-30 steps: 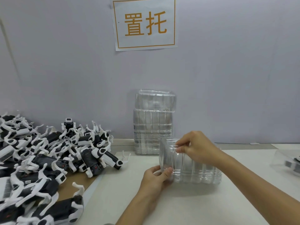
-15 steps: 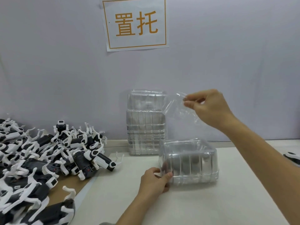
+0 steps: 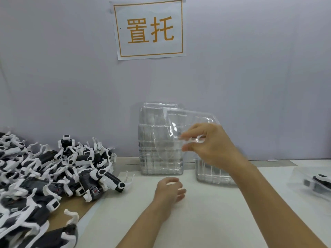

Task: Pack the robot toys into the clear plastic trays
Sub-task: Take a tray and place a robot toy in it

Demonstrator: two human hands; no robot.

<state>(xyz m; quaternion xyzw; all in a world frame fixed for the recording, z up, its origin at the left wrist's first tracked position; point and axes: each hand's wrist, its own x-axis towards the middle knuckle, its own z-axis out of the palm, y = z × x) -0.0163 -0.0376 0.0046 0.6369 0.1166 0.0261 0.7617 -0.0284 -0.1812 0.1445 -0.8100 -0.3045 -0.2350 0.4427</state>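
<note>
My right hand [image 3: 211, 144] pinches one clear tray [image 3: 189, 122], lifted before the tray stack [image 3: 159, 154]. Left hand [image 3: 170, 191] loose, empty. Set tray flat, cavity up; toys [image 3: 53, 169] heaped left.

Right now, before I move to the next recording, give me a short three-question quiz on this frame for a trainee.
1. True or false: the right hand holds a clear tray in the air.
2. Where does the pile of robot toys lie: A) left of the tall stack of trays, B) right of it, C) on top of it?
3. Fill in: the left hand holds ____.

Key: 1 true; 2 A; 3 nothing, its fingers hang loose above the table.
</note>
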